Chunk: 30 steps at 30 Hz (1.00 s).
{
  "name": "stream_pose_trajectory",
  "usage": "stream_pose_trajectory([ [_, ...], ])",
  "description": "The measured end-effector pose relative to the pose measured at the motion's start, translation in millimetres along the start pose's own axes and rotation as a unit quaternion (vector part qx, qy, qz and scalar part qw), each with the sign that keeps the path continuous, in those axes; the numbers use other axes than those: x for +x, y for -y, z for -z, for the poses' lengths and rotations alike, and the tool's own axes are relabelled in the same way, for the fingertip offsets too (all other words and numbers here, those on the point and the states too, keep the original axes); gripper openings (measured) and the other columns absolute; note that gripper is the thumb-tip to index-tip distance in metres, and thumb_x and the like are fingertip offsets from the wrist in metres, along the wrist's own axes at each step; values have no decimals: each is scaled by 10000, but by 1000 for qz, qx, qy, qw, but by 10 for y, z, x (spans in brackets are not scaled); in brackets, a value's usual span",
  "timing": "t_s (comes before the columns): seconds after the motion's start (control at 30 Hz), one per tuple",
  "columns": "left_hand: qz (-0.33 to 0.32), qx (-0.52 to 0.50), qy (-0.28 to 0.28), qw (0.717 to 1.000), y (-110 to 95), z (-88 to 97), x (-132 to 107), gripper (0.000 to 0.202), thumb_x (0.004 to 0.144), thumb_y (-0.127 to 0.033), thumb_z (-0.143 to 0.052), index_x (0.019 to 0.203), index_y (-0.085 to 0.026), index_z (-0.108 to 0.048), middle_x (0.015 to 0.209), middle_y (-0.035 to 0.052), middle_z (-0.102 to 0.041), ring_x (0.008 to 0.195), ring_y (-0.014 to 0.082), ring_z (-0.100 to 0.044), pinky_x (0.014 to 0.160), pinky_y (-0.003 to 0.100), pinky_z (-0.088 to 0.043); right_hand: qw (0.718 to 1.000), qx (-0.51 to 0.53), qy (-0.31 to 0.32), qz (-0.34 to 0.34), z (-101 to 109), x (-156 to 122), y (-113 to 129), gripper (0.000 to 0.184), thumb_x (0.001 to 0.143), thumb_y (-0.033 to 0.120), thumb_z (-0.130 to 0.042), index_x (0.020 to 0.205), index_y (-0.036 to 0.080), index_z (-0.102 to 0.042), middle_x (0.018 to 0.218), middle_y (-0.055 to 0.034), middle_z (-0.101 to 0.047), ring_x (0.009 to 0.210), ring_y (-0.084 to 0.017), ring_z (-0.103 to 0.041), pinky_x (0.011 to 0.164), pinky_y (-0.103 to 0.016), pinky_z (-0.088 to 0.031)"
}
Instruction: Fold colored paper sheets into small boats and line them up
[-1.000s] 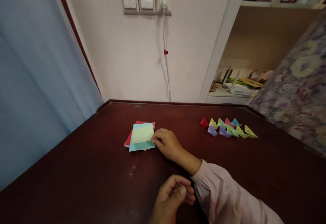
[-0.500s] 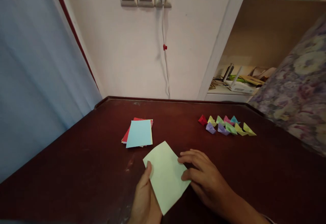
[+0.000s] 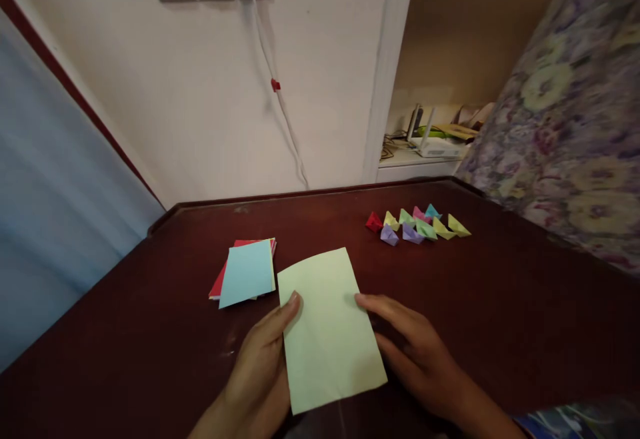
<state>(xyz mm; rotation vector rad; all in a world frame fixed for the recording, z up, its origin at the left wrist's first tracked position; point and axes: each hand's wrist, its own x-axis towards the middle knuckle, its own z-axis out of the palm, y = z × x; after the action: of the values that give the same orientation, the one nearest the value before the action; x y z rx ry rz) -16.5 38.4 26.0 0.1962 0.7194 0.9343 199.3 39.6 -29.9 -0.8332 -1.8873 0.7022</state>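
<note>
Both bare hands are at a pale yellow-green rectangular sheet of paper, which is held up near the front of the dark red-brown counter, tilted slightly, its top edge gently curved. The left hand pinches the sheet's left edge, thumb lying on the upper face and the fingers behind it. The right hand has one fingertip touching the right edge, its fingers somewhat spread; whether it grips the paper, I cannot tell. Just beside the sheet, to its left, a loose stack of square coloured papers lies flat, a light blue sheet on top and a red sheet jutting out beneath. Well apart, toward the back right, small folded-paper boats in red, yellow, green, pink, blue and purple stand in two close rows.
</note>
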Motion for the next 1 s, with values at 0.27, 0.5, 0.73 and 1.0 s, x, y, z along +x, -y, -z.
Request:
stream_pose_trajectory([
  [0.27, 13, 55, 14, 998, -16, -3, 222, 522, 921, -307, -656, 1390, -90, -580, 1144, 193, -782, 1094, 403, -705, 1007, 516, -489, 993, 106, -37, -34, -74, 82, -77, 316, 927, 105, -579, 1077, 322, -753, 967, -21, -645, 841, -158, -645, 705, -247, -488],
  [0.5, -70, 98, 31, 992, -3, 109, 265, 385, 918, -376, -661, 1218, -145, -730, 1227, 159, -750, 1178, 384, -638, 957, 470, -507, 974, 153, -112, -127, -115, 123, -31, 104, 907, 204, -668, 885, 258, -755, 959, -10, -664, 873, -163, -626, 771, -238, -483],
  [0.73, -121, 230, 130, 957, 2, 130, 236, 706, 615, -516, -902, 1238, -233, -729, 1346, 143, -678, 1271, 413, -544, 981, 445, -466, 933, 185, -196, -238, -208, 134, -30, 126, 868, 335, -716, 871, 222, -660, 825, -8, -685, 772, -177, -627, 701, -261, -501],
  [1.0, -188, 311, -10, 932, 126, 127, 352, 461, 737, -373, -842, 1162, -218, -757, 1090, 115, -782, 967, 304, -671, 804, 362, -503, 913, 203, -207, -286, -217, 118, -46, 561, 786, 369, -791, 1273, 241, -543, 866, -19, -693, 826, -220, -660, 718, -306, -523],
])
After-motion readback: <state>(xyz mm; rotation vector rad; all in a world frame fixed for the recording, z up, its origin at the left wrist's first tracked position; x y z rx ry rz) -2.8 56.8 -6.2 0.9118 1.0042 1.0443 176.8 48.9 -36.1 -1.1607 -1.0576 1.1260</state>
